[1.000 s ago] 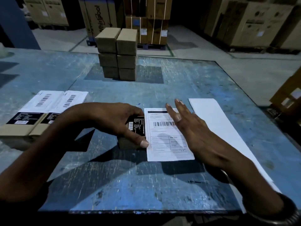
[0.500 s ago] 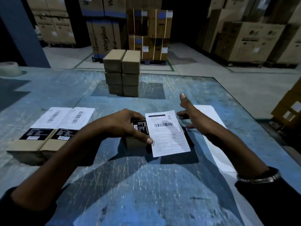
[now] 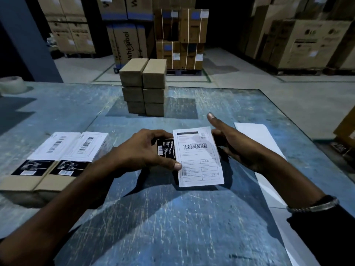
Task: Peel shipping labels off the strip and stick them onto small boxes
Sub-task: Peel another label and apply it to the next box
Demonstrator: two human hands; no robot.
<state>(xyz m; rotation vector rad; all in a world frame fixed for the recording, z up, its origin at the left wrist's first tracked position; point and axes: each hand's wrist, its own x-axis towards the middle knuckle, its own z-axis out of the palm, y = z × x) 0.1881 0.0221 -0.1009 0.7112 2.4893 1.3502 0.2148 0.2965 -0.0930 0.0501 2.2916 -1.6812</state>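
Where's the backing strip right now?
In the head view the white strip lies flat on the table's right side, just right of the right hand, running toward the near edge.

A small brown cardboard box [image 3: 166, 150] with a black printed panel sits near the table's middle, gripped at its left end. A white shipping label [image 3: 199, 158] with a barcode covers its right part and overhangs toward the near side. Two labelled boxes [image 3: 57, 160] lie side by side at the left. Six plain brown boxes [image 3: 144, 87] stand stacked at the far side. A white backing strip [image 3: 257, 139] lies at the right.
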